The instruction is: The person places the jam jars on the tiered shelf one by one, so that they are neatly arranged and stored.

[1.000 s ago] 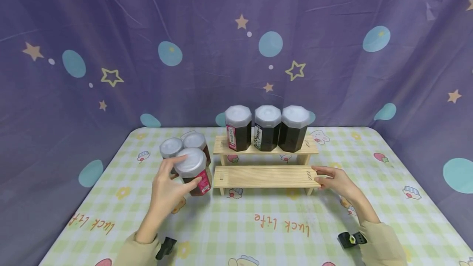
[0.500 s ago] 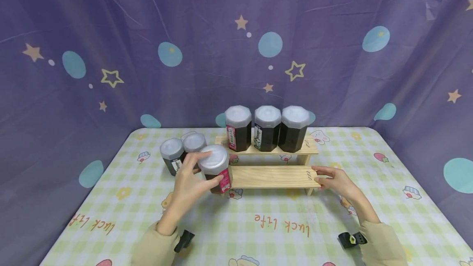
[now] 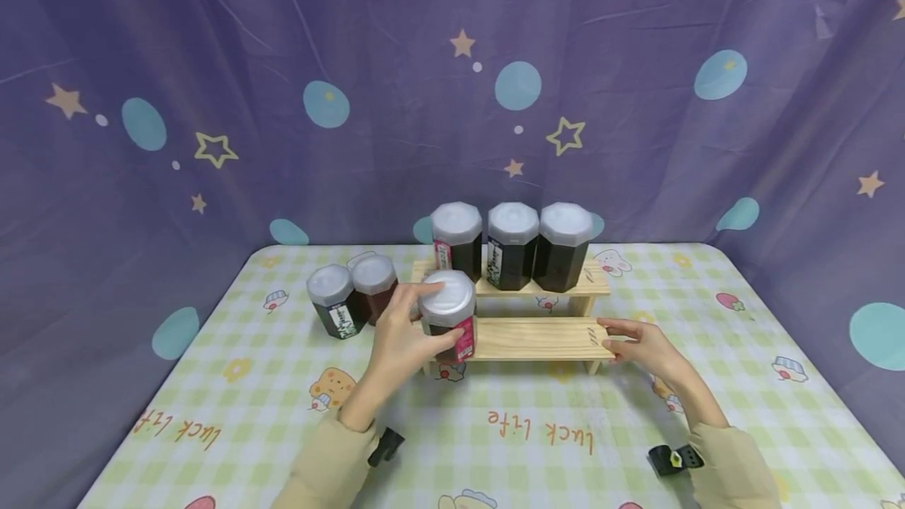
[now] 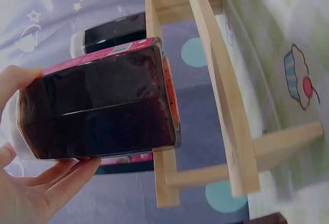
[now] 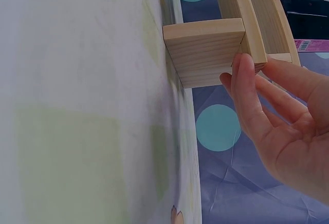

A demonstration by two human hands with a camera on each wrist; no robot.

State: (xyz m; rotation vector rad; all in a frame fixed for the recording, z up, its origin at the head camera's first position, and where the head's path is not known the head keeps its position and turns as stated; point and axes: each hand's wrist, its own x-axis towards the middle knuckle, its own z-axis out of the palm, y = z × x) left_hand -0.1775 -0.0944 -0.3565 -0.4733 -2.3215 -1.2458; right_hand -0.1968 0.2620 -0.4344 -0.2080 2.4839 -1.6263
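Observation:
My left hand (image 3: 397, 340) grips a dark octagonal jar (image 3: 451, 306) with a whitish lid and a pink label, thumb and fingers around its upper part. The jar is held over the left part of the lower board (image 3: 537, 338) of a two-tier wooden rack. In the left wrist view, a gap shows between the base of this jar (image 4: 97, 106) and the board (image 4: 223, 80). My right hand (image 3: 642, 346) pinches the right end of the lower board; in the right wrist view, thumb and fingers of the hand (image 5: 288, 126) meet at the board's corner.
Three similar jars, a pink-labelled one (image 3: 459, 234), a middle one (image 3: 512, 250) and a right one (image 3: 563, 250), stand on the upper board. Left of the rack, a dark jar (image 3: 338, 305) and a reddish jar (image 3: 375, 285) stand on the checked tablecloth (image 3: 233, 407). A purple curtain (image 3: 396, 14) hangs behind.
My left hand has carried the pink-labelled jar rightward, from beside the two jars on the table to over the lower board. My right hand has stayed at the board's end.

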